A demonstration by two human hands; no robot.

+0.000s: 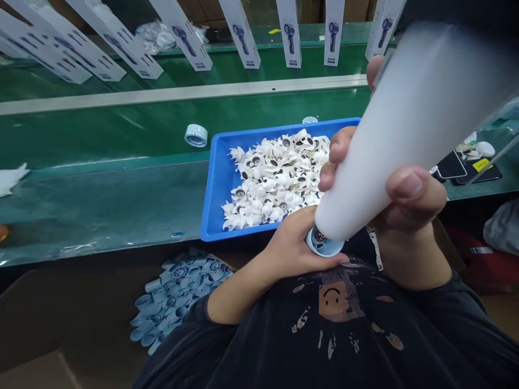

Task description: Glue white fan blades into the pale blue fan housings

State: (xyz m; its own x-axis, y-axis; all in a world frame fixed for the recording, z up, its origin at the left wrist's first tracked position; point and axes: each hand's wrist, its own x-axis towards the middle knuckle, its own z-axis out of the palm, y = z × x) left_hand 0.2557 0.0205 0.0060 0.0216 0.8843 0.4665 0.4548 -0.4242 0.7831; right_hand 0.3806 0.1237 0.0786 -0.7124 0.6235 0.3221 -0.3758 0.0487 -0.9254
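My left hand [294,243] is closed around a light blue round fan housing [329,247], held low in front of my shirt, with its opening facing up. Some dark and coppery parts show inside it. In my right hand [405,200] is a thick, smooth white cylinder [389,124], slanting up towards the camera, with a dark, blurred upper end; its exact kind is unclear. The cylinder's lower end overlaps the housing's rim, and whether they touch cannot be made out. Just beyond my hands, a blue tray [208,200] holds many white fan blades [279,178] with dark round hubs.
A light blue ring part [196,135] lies left of the tray on the green bench. Tall white boxes [239,35] stand in a row behind a pale rail [162,96]. Lower left, light blue housings [174,294] fill a carton. Phones [452,165] lie at right.
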